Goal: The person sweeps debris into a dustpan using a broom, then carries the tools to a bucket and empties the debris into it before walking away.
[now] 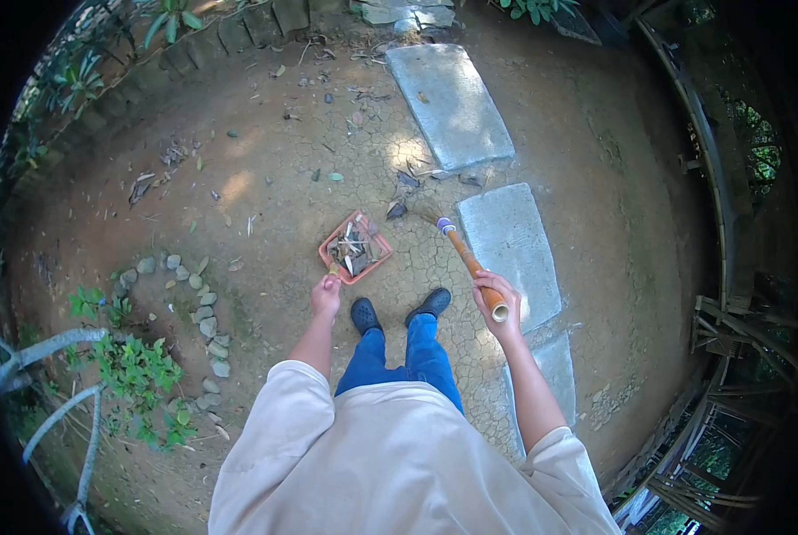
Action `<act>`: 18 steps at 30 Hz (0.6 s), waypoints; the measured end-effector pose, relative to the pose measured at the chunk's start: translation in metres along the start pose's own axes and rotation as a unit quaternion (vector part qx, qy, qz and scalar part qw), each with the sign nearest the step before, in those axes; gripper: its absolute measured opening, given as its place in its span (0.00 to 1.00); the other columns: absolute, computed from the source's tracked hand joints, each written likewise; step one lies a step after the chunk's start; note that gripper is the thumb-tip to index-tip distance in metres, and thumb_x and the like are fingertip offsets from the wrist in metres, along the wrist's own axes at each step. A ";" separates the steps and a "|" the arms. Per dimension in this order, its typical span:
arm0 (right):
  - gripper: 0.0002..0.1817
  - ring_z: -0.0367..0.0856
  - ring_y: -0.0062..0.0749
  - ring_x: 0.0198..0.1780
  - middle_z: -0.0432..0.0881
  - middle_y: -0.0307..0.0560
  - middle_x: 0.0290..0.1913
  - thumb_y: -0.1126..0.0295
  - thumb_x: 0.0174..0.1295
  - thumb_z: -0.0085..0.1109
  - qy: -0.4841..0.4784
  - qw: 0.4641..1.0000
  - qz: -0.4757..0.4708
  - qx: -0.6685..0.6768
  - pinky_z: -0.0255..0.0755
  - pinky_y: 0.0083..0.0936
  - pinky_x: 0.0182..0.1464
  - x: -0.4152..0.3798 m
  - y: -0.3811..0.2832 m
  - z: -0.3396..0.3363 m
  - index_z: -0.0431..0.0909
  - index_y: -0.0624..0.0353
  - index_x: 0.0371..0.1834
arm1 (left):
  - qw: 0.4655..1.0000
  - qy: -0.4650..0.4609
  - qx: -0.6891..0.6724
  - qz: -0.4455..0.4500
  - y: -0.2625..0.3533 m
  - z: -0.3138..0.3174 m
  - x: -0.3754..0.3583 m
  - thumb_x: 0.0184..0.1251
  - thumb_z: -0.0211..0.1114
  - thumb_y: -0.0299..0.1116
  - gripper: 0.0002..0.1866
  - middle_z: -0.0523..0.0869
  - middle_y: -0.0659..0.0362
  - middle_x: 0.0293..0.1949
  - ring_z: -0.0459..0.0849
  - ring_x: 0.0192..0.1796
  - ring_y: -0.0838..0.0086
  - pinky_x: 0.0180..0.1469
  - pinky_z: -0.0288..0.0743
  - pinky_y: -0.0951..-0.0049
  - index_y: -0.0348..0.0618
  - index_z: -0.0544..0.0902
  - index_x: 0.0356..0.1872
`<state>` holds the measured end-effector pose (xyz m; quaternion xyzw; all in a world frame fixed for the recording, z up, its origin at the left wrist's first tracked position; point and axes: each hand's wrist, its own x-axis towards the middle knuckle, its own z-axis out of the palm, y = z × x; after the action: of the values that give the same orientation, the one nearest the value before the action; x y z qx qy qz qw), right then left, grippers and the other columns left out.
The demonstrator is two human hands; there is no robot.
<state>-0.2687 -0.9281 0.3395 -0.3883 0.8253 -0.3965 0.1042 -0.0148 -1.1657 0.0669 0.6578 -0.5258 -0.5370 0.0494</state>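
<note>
My left hand (326,296) is closed around the short handle of a red-orange dustpan (378,261), which lies just in front of my feet. Dry leaves and twigs (354,250) are heaped inside the pan. In my right hand (499,301) is a broom (468,257) with a thick bamboo-like handle and a purple band near its lower end. Its thin bristles reach left toward a dark dry leaf (397,210) on the ground; their tips are hard to make out.
Pale stone slabs (510,236) form a path along my right. Cracked bare soil (301,187) carries scattered leaves. A curved row of stones (207,327) edges a leafy plant (136,366) on the left. Wooden railing (715,214) runs along the far right.
</note>
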 end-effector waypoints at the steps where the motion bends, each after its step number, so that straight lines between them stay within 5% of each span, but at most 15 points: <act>1: 0.10 0.86 0.46 0.55 0.88 0.51 0.47 0.81 0.54 0.71 -0.016 1.000 0.003 0.015 0.78 0.35 0.59 -0.002 -0.001 0.002 0.84 0.60 0.38 | 1.000 -0.007 -0.002 -0.004 -0.002 -0.002 0.000 0.64 0.71 0.46 0.26 0.88 0.51 0.54 0.86 0.56 0.60 0.58 0.76 0.65 0.51 0.82 0.63; 11: 0.09 0.86 0.37 0.54 0.88 0.51 0.47 0.84 0.55 0.68 0.006 0.990 0.080 0.115 0.76 0.31 0.60 -0.017 -0.027 -0.042 0.85 0.62 0.39 | 0.999 0.022 0.000 0.027 -0.006 -0.003 -0.002 0.63 0.71 0.46 0.28 0.88 0.51 0.55 0.86 0.57 0.60 0.60 0.76 0.64 0.48 0.82 0.63; 18: 0.10 0.86 0.38 0.54 0.88 0.52 0.48 0.83 0.55 0.69 0.035 0.995 0.067 0.068 0.76 0.31 0.60 -0.008 -0.034 -0.062 0.85 0.62 0.40 | 0.999 0.040 -0.002 0.011 0.007 -0.007 -0.007 0.63 0.70 0.48 0.27 0.88 0.51 0.53 0.86 0.56 0.59 0.59 0.76 0.63 0.50 0.83 0.61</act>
<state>-0.2736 -0.8996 0.4049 -0.3102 0.8238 -0.4572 0.1272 -0.0129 -1.1670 0.0785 0.6729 -0.5300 -0.5102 0.0778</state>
